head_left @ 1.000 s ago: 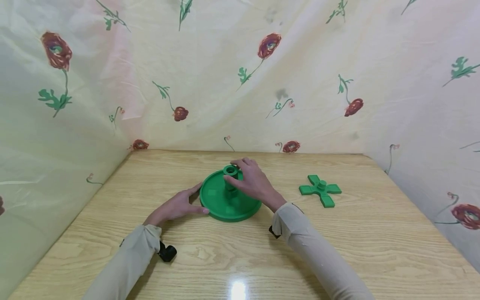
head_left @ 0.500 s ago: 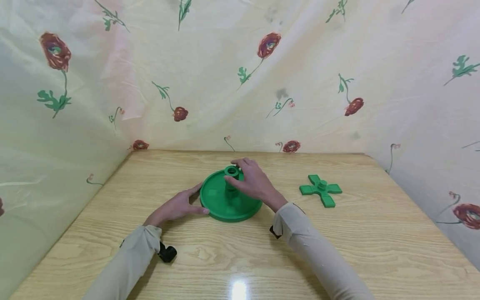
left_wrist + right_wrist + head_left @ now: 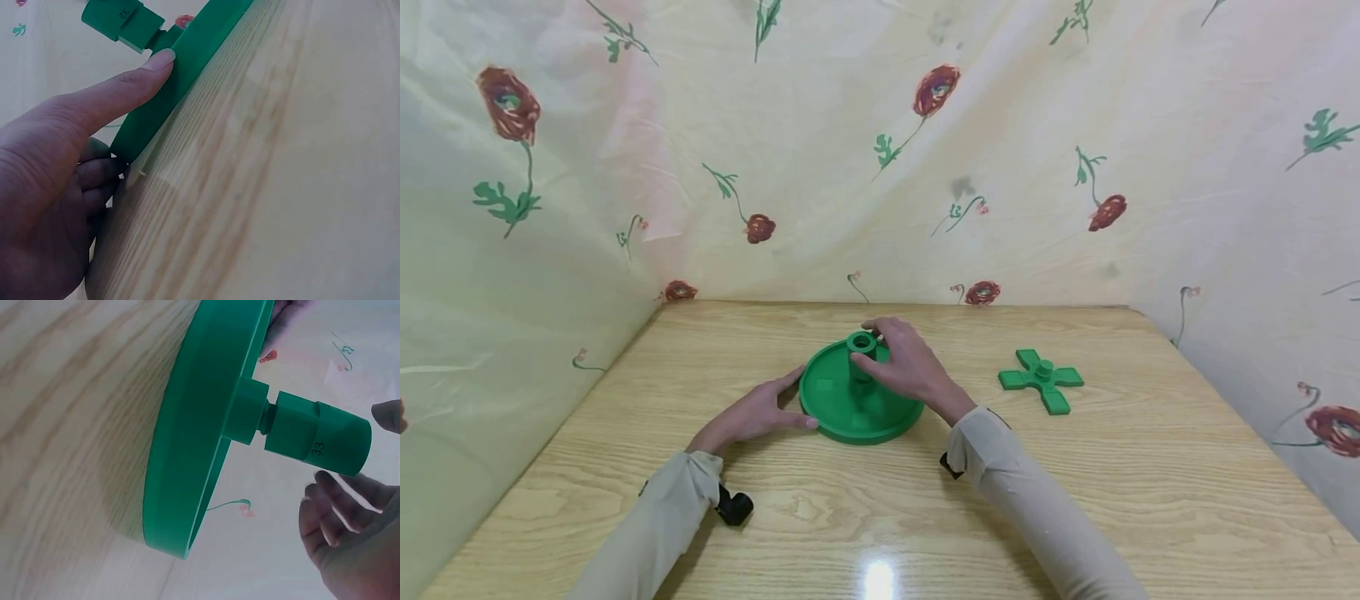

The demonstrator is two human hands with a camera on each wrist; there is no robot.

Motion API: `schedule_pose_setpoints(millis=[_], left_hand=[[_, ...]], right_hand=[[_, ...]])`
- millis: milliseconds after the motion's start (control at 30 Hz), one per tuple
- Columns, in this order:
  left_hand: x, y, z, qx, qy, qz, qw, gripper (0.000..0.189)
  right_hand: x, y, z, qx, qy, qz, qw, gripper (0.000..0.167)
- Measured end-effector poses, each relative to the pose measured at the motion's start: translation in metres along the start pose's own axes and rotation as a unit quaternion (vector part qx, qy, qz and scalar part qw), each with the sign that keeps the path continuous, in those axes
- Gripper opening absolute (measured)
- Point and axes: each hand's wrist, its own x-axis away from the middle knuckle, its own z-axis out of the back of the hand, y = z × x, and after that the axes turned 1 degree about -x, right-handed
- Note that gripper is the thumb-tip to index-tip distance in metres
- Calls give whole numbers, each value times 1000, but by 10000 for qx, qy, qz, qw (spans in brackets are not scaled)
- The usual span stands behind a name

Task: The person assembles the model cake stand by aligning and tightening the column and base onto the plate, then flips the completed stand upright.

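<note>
A round green base with a raised rim (image 3: 831, 414) lies on the wooden table. From its middle rises a green post (image 3: 322, 434), wider at the top, with a hole in its end and "33" marked on the side. My left hand (image 3: 756, 412) holds the base at its left edge, thumb on the front of the rim and fingers bent at the far side. Around the top of the post my right hand (image 3: 912, 363) is loosely curved. In the right wrist view, its thumb stands apart from the post and its fingertips are close below it.
To the right on the table (image 3: 820, 533) lies a flat green cross-shaped piece (image 3: 1042, 375) with a short peg at its centre. A flower-patterned cloth (image 3: 820, 167) encloses the table at the back and sides.
The post's top shifts slightly right and then back left beside the right hand. Both hands and the base stay almost in place.
</note>
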Motion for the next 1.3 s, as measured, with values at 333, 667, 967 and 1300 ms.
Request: schedule_pose_setpoints(millis=[333, 667, 967, 1300], left_hand=[[-1, 1, 1, -49, 2, -48, 10000, 109], [1, 0, 0, -16, 18, -59, 10000, 109], [0, 0, 0, -57, 15, -48, 10000, 109], [1, 2, 0, -50, -6, -9, 10000, 109]], right_hand=[[-1, 0, -1, 35, 77, -23, 10000, 60], [-1, 0, -1, -180, 28, 135, 9997, 51], [1, 0, -1, -164, -52, 149, 9997, 54], [1, 1, -1, -32, 44, 116, 9999, 53]])
